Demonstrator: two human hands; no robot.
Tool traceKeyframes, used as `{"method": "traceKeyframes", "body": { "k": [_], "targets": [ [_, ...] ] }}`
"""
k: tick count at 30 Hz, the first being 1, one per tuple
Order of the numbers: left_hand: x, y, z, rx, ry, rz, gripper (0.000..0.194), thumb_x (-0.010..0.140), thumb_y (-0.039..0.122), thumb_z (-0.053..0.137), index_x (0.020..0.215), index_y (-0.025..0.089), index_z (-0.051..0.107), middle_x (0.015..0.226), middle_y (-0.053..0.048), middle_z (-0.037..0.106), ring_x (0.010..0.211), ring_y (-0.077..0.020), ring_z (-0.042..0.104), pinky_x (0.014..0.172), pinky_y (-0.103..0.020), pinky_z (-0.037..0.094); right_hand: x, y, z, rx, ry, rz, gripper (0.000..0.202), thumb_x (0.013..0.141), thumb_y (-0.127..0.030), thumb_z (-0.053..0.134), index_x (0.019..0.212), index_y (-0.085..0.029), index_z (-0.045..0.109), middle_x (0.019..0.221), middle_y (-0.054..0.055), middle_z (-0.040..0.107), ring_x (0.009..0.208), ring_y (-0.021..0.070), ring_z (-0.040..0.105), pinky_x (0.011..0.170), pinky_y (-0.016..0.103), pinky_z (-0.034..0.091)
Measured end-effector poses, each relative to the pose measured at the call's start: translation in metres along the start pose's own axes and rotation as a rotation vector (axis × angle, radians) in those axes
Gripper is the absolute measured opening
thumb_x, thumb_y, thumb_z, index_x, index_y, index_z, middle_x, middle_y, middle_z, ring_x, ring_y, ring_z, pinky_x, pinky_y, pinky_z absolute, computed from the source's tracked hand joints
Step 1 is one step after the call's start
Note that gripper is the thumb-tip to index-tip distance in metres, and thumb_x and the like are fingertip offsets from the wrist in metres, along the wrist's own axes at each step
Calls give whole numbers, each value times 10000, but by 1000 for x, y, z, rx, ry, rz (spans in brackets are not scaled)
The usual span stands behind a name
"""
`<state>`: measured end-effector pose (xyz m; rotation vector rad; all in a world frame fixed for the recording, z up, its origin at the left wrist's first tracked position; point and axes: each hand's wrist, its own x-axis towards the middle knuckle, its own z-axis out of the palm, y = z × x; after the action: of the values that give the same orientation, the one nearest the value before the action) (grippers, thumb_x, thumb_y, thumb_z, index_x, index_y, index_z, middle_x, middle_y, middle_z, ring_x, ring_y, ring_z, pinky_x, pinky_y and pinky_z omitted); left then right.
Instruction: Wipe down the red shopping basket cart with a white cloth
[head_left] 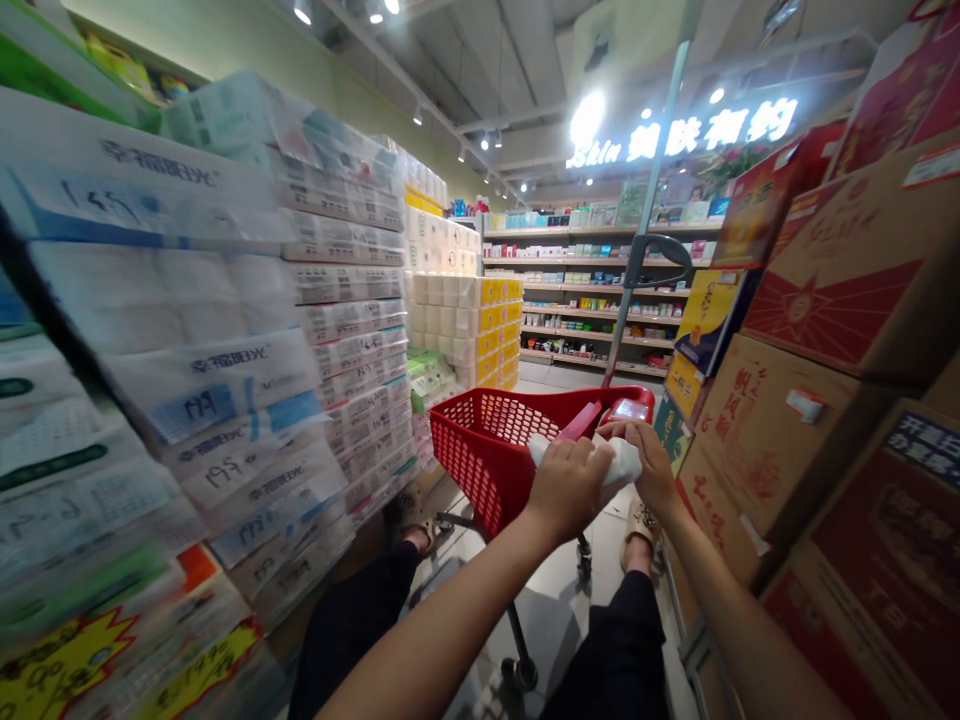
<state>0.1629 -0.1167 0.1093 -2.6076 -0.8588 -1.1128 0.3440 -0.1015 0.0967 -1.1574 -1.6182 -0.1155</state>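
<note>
My left hand (570,490) is closed over a crumpled white tissue or cloth (621,464) at the near edge of a red shopping basket cart (487,470). Close beside it on the right, my right hand (646,462) has its fingers bent against the right end of the white material. Just beyond my hands, a pink bar-shaped part (580,421) and a small device with a lit screen (628,410) lie at the cart's rim. Whether my left hand also grips the cart's handle is hidden.
Stacked tissue packs (352,330) line the left side. Cardboard boxes (772,430) are piled close on the right. Shelves of small goods (577,262) stand ahead, behind a metal pole (651,190) with a grey handle. The cart's wheels are between my feet.
</note>
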Motion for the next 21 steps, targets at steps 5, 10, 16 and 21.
{"method": "traceKeyframes", "body": {
  "k": [5, 10, 16, 21],
  "targets": [
    [-18, -49, 0, -139, -73, 125, 442, 936, 536, 441, 1249, 228, 494, 1160, -77, 578, 1046, -233, 527, 916, -365, 399, 0, 6, -10, 167, -77, -25, 274, 985, -404, 348, 931, -251, 569, 1099, 58, 664, 1154, 216, 547, 1049, 433, 369],
    [-38, -96, 9, -227, -65, 9, 395, 955, 473, 423, 1259, 228, 483, 1173, -82, 565, 1081, -242, 499, 965, -387, 372, 5, 15, -14, 186, -138, -4, 262, 974, -415, 361, 1005, -254, 565, 1121, 56, 661, 1131, 208, 566, 1028, 435, 399],
    [-37, -110, 20, -223, -79, -65, 399, 946, 508, 429, 1216, 225, 510, 1112, -74, 567, 1035, -239, 504, 932, -378, 381, 17, -26, -14, -208, -185, -98, 265, 957, -395, 388, 991, -260, 613, 1120, 47, 661, 1172, 235, 530, 999, 423, 382],
    [-24, -89, 31, -151, -84, -116, 418, 933, 538, 447, 1226, 248, 514, 1102, -64, 564, 1025, -235, 508, 920, -381, 386, 12, -76, 9, -525, -255, -43, 285, 988, -391, 318, 1023, -266, 572, 1011, 29, 676, 855, 188, 616, 659, 298, 381]
  ]
}}
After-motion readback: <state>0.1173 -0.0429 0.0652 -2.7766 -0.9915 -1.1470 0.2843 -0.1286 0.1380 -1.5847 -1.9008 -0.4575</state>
